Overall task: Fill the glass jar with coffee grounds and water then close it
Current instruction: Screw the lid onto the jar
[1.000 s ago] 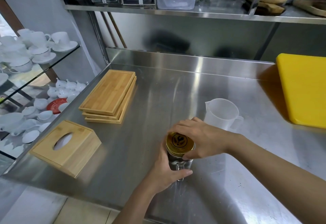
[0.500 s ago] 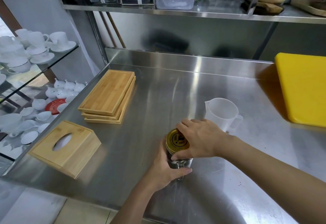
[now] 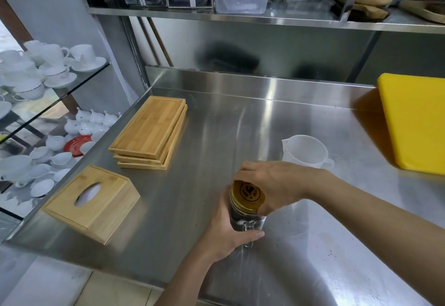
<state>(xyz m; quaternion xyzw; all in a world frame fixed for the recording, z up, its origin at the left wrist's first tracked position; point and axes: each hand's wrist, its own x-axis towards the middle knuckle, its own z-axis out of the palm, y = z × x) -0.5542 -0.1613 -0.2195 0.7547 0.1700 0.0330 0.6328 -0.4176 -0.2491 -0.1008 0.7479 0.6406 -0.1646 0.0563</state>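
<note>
Low in the centre of the frame I see the glass jar (image 3: 245, 219) standing on the steel surface (image 3: 216, 142), my left hand (image 3: 226, 233) wrapped around its lower body from the left, my right hand (image 3: 277, 185) clamped over its gold lid (image 3: 246, 193).

two bare forearms, no sleeves, rings or watch.
</note>
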